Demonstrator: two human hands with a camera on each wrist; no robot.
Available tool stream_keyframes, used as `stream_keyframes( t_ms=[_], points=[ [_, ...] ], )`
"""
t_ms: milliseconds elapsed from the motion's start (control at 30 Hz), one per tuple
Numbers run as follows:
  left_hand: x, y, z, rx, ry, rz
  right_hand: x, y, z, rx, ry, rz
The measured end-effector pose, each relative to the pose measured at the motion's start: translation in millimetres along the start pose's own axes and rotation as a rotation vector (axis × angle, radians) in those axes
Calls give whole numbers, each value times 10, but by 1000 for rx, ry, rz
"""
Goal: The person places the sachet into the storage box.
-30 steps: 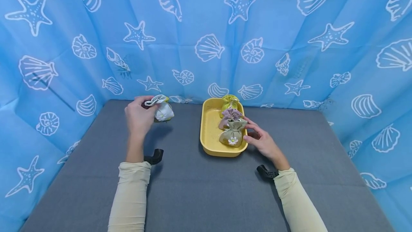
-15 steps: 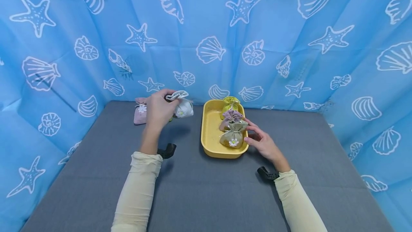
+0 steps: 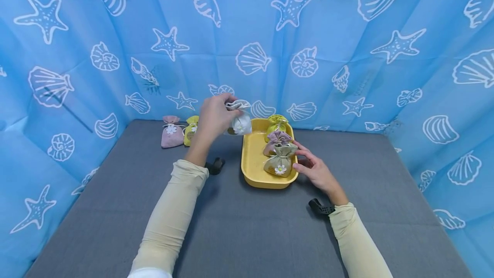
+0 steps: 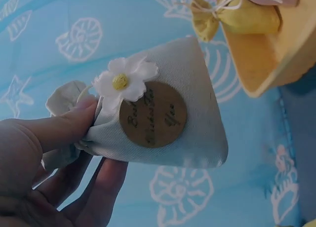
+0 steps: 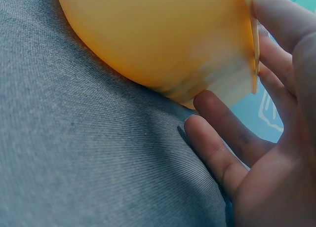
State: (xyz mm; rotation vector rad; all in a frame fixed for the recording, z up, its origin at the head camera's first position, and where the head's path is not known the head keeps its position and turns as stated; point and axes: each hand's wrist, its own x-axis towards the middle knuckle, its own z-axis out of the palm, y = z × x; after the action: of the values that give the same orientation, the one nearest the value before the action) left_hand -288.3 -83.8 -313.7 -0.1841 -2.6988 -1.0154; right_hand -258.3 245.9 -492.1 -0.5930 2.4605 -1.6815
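In the head view my left hand [image 3: 217,117] holds a pale grey drawstring pouch [image 3: 242,124] raised by the left edge of a yellow tray [image 3: 247,158]. The left wrist view shows thumb and fingers pinching the pouch [image 4: 197,108] at its gathered neck. A white flower and a round brown label are on its front. My right hand [image 3: 317,174] rests at the tray's right side, fingers extended along its rim and outer wall. Inside, along the right, sit a yellow-green pouch [image 3: 276,124], a mauve pouch [image 3: 275,140] and an olive pouch [image 3: 278,164] with a flower.
A pink pouch [image 3: 172,135] and a yellow pouch [image 3: 189,131], partly behind my left arm, lie at the back left of the grey table [image 3: 247,235]. A blue shell-patterned curtain [image 3: 239,20] hangs right behind the table.
My left hand has carried the grey pouch rightward to the tray's left edge, uncovering the pink and yellow pouches. My right hand has stayed at the tray.
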Motion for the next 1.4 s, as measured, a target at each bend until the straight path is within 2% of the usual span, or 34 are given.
stream_keyframes(
  t_ms=[133, 267, 433, 600, 967, 1067, 1300, 1400],
  points=[
    [121, 100, 107, 7, -30, 12, -7, 4, -11, 4, -2, 3],
    [231, 154, 280, 1, -50, 18, -8, 19, -18, 4, 2, 5],
    [342, 173, 495, 40, -54, 14, -2, 30, -15, 2, 3, 1],
    [428, 161, 644, 88, -40, -13, 6, 25, -8, 0, 2, 12],
    [457, 167, 889, 103, -72, -30, 1, -3, -9, 1, 11, -6],
    [470, 150, 947, 137, -93, -40, 0, 9, -9, 3, 11, -4],
    [552, 179, 1059, 260, -163, 5, 6, 21, -7, 0, 8, 1],
    [574, 191, 1103, 263, -167, -4, 13, 15, -5, 3, 3, -4]
  ],
)
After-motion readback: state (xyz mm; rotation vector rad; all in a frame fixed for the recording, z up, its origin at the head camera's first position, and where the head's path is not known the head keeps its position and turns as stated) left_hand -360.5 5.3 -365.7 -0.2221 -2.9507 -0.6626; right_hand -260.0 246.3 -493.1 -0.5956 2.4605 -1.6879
